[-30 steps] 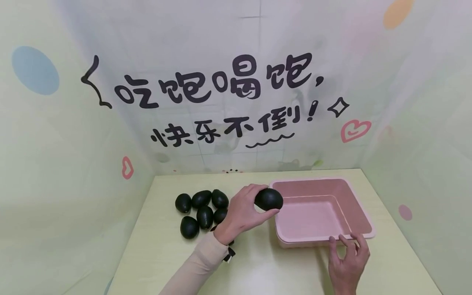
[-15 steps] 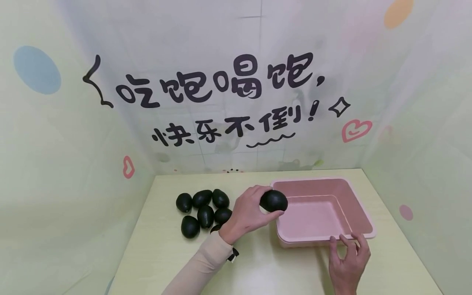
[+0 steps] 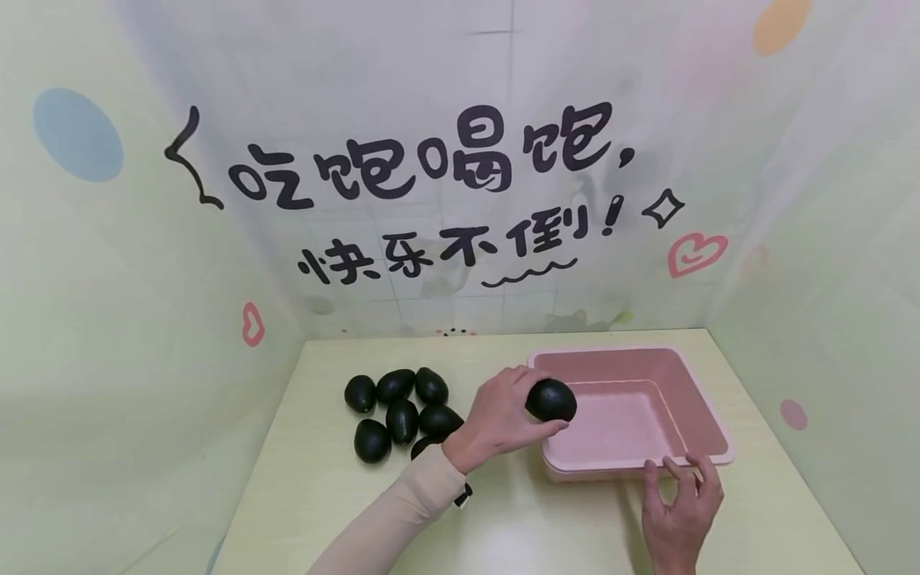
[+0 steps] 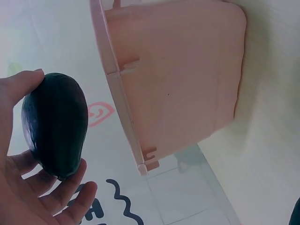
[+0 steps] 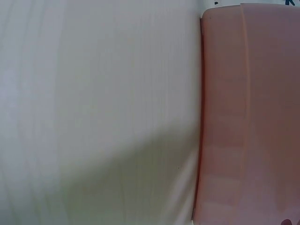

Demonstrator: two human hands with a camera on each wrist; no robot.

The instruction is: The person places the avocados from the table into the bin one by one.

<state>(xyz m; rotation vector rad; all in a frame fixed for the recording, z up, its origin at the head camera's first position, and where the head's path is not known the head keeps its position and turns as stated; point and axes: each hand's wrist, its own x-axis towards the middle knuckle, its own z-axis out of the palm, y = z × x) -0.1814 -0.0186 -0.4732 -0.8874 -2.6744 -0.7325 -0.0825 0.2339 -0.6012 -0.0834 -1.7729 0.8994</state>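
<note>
While our left hand (image 3: 506, 414) grips a dark avocado (image 3: 552, 400) in the air, our right hand (image 3: 678, 515) has its fingertips on the near rim of the pink tub (image 3: 625, 427), so the two hands are apart. Our left thumb and fingers wrap the fruit from the side, a hold that, we judge, suits such a smooth, rounded skin. In the head view it overlaps the tub's left rim, yet the left wrist view shows a gap between them. Our right fingers are bent, probably to keep the tub from sliding, but we cannot tell whether they pinch the rim or merely rest there.

To the left, the other avocados (image 3: 402, 422) lie bunched on the pale table (image 3: 517, 519); we count at least seven, a couple partly hidden by our left arm. We take that side to suit our left hand's reach, with the tub at right, open side up, near both hands. Beyond the far edge hangs a pale curtain (image 3: 402, 72) with dark lettering (image 3: 483, 172), seemingly just a backdrop.
</note>
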